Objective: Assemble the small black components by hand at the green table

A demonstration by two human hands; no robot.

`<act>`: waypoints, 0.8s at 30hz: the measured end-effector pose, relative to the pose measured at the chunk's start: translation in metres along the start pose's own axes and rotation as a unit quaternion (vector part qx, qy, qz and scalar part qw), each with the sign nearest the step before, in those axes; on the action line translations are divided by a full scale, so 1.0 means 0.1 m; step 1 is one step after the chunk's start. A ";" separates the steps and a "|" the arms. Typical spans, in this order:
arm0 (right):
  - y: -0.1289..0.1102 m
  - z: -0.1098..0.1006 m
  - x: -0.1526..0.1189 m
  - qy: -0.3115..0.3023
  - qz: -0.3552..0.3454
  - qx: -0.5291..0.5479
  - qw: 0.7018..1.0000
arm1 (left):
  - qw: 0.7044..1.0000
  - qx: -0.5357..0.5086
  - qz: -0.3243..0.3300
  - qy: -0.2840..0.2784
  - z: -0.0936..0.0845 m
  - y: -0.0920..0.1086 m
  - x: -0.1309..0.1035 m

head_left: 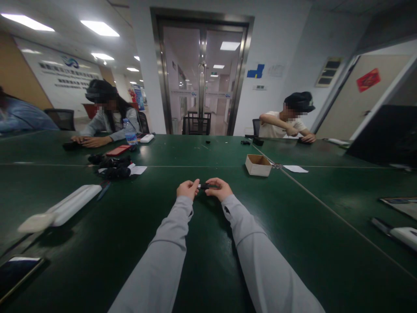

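Between my two hands, low over the green table [195, 243], is a small black stick-like piece with a silvery end [203, 186]. My left hand [187, 189] is closed in a pinch at its silvery left end. On the other side, the thumb and fingers of my right hand [220, 188] pinch the black right end. The piece lies roughly level and is too small to name for certain; my fingertips hide both its ends.
An open box [258, 168] stands ahead to the right, near white paper [296, 168]. Tangled black gear [114, 166], a red phone [118, 150] and a water bottle [130, 134] are ahead left. A white power strip [76, 202] lies left. Several people sit across the table.
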State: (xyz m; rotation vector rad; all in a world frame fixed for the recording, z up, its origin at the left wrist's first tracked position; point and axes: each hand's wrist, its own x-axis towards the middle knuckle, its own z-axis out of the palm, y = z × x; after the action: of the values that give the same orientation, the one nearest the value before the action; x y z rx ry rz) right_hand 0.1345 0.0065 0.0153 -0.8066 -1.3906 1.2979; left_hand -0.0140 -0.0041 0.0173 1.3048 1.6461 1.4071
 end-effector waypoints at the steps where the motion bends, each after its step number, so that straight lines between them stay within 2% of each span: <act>1: 0.00 0.00 0.00 0.001 0.003 0.004 1.000 | 1.000 -0.022 0.004 -0.010 0.01 -0.02 0.02; 7: 0.03 -0.03 0.02 0.003 0.014 0.032 0.999 | 0.987 -0.138 0.014 -0.080 0.04 -0.07 0.09; 10: 0.06 -0.04 0.03 0.009 0.009 0.037 0.999 | 0.988 -0.139 -0.027 -0.067 0.03 -0.06 0.09; 12: 0.07 -0.04 0.03 0.012 0.013 0.037 0.999 | 0.991 -0.112 -0.032 -0.062 0.03 -0.07 0.09; 15: 0.08 -0.04 0.04 0.009 0.024 0.037 0.999 | 0.992 -0.096 0.034 -0.072 0.03 -0.11 0.09; 18: 0.09 -0.04 0.05 0.027 0.016 0.050 0.998 | 0.980 -0.127 0.110 -0.105 0.03 -0.13 0.11; 20: 0.10 -0.04 0.05 0.037 0.014 0.055 0.998 | 0.978 -0.142 0.093 -0.121 0.04 -0.13 0.11; 22: 0.10 -0.04 0.04 0.031 0.016 0.054 0.998 | 0.983 -0.142 0.036 -0.113 0.04 -0.12 0.11; 24: 0.10 -0.04 0.04 0.023 0.014 0.054 0.998 | 0.985 -0.136 0.019 -0.105 0.04 -0.11 0.10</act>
State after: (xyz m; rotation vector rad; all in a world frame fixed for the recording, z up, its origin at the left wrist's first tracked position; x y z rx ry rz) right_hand 0.1359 0.0139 0.0059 -0.7800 -1.2663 1.3567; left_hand -0.0171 0.0069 0.0073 1.2807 1.2502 1.4066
